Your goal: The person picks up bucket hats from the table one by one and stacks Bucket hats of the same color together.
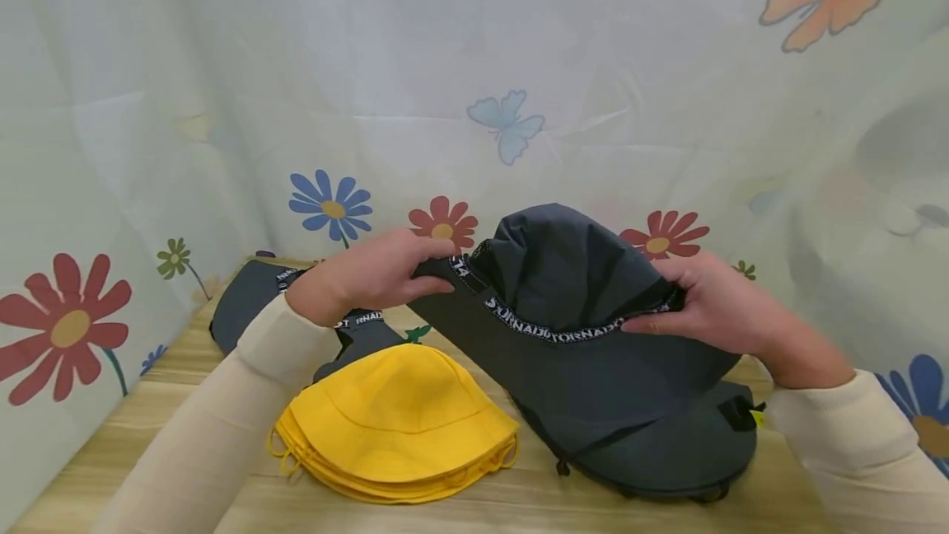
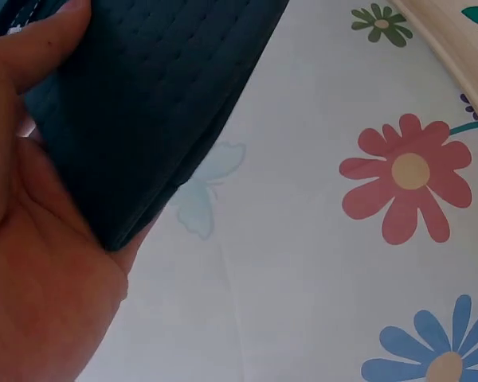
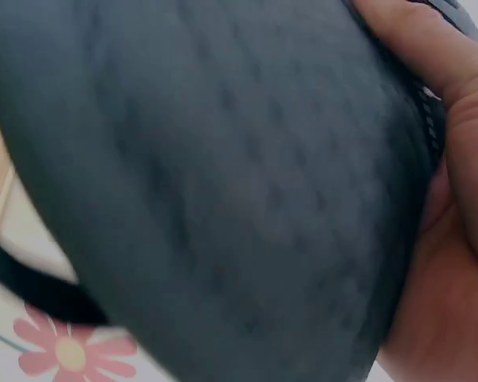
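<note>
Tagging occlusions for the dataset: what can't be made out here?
Head: exact count of yellow hats; the top one covers the rest.
Head: part of the dark headwear on the right; the held hat covers it.
Head: part of the dark headwear at the left; left sleeve blocks it.
Right wrist: fingertips of the right grip, thumb aside; held hat hides them. Its fabric is blurred.

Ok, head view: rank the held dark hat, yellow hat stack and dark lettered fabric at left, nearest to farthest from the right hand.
From the right hand:
1. Held dark hat: in its grip.
2. Yellow hat stack: on the table, left of the held hat.
3. Dark lettered fabric: far left, behind the left arm.
</note>
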Tool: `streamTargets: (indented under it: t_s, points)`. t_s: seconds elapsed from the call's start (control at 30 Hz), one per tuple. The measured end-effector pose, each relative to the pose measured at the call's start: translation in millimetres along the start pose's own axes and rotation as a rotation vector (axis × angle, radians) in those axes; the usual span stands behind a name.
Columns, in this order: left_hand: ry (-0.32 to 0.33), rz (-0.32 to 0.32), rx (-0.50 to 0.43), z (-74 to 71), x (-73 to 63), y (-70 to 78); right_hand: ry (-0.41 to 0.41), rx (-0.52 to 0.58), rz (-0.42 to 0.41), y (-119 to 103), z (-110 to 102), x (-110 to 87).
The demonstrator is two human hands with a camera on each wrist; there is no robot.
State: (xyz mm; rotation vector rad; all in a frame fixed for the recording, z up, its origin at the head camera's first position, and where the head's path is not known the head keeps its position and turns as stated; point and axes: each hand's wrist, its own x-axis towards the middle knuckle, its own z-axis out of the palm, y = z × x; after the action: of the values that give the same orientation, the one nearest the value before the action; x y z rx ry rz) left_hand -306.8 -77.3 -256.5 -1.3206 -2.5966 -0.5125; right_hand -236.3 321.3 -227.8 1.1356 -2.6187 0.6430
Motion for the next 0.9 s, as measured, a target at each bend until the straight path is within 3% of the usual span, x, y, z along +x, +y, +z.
streamTargets:
  t_s: [0.2,0.3,0.47,0.63,0.8,0.83,0.9]
  points:
    - [0.073,0.032,-0.024,5.3,-0.9,-5.2,-0.085,-0.084,0.234,14.6,-17.0,-15.1]
    - [0.129,0.019,0.009,7.3,0.1,-5.4,-0.056,-0.090,0.317,26.2,-26.0,-27.3]
    - [0.214,0.027,0.057,17.4,10.5,-1.1,0.148,-0.119,0.474,41.9,-37.5,-44.5]
    - [0.202,0.026,0.032,36.2,27.3,5.4,0.343,-0.089,0.690,53.5,-43.1,-62.3]
    - [0.182,0.058,-0.015,63.5,42.4,9.5,0.493,0.108,0.808,73.3,-35.7,-83.4]
    - [0.176,0.068,-0.030,69.6,44.6,10.0,0.512,0.180,0.810,78.8,-32.5,-88.3]
    - [0.160,0.077,-0.045,81.7,47.8,11.2,0.568,0.454,0.759,91.5,-24.8,-98.8]
